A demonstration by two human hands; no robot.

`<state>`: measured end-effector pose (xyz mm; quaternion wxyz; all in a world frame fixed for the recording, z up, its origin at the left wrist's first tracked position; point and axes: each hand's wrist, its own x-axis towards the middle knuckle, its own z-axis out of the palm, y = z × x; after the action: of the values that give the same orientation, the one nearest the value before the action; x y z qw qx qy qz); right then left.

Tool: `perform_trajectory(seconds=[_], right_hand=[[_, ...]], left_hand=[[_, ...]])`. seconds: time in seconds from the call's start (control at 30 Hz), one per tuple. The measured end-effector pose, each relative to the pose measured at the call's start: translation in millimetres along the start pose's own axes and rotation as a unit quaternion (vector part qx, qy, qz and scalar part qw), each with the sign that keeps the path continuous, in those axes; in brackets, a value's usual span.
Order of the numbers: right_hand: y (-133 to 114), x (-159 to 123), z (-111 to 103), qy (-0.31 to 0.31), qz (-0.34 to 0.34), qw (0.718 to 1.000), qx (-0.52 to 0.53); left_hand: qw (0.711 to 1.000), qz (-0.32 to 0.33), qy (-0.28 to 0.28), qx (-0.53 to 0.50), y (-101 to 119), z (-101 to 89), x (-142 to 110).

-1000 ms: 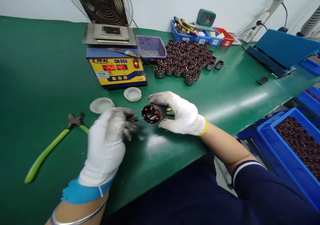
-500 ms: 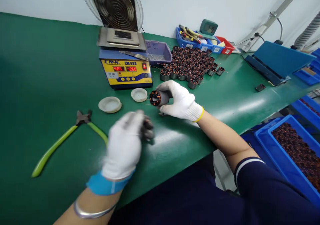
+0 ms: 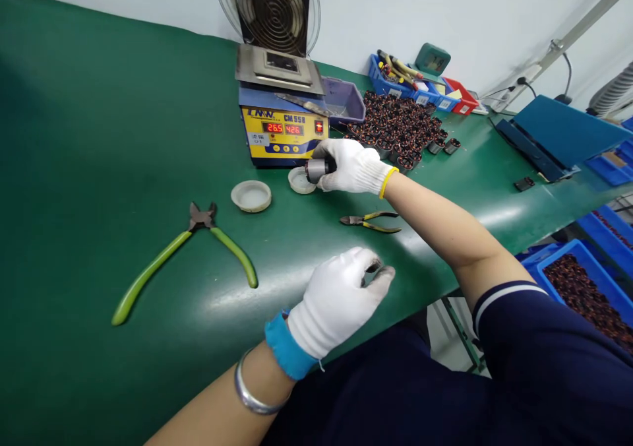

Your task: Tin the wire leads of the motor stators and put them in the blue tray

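Observation:
My right hand (image 3: 350,167), in a white glove with a yellow hem, grips a motor stator (image 3: 316,170), a grey metal cylinder lying sideways. It is held over the edge of a small white dish (image 3: 299,183), its left end at the dish; I cannot tell whether they touch. My left hand (image 3: 341,297), gloved in white with a blue cuff, is near the front edge of the table, thumb and forefinger curved with a gap and nothing visible between them. Small yellow-handled cutters (image 3: 368,222) lie between the hands. Larger green-handled cutters (image 3: 202,220) lie open on the left.
Behind the dishes stands a yellow-blue solder pot (image 3: 284,136) with a fan (image 3: 275,7) behind it. A second white dish (image 3: 251,196) sits left. Many wound stators (image 3: 395,126) cluster at the back, near a purple bin (image 3: 343,99). A blue crate (image 3: 583,294) is low at right.
My view has shifted left. My right hand has turned the stator so its wired end no longer faces me, bringing it over the small dish. My left hand has moved right, uncovering the yellow-handled cutters.

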<state>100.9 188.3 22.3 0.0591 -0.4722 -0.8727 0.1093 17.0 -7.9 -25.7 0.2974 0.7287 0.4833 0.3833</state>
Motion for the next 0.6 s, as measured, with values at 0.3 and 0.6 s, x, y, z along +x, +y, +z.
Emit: perform_trajectory(seconds=[0.3, 0.6], right_hand=[[-7, -7, -7, 0.081, -0.057, 0.992, -0.078], [-37, -9, 5, 0.024, -0.120, 0.958, -0.258]], left_hand=[[0.998, 0.052, 0.013, 0.044, 2, -0.8, -2], [0.992, 0.089, 0.004, 0.087, 3, -0.9, -3]])
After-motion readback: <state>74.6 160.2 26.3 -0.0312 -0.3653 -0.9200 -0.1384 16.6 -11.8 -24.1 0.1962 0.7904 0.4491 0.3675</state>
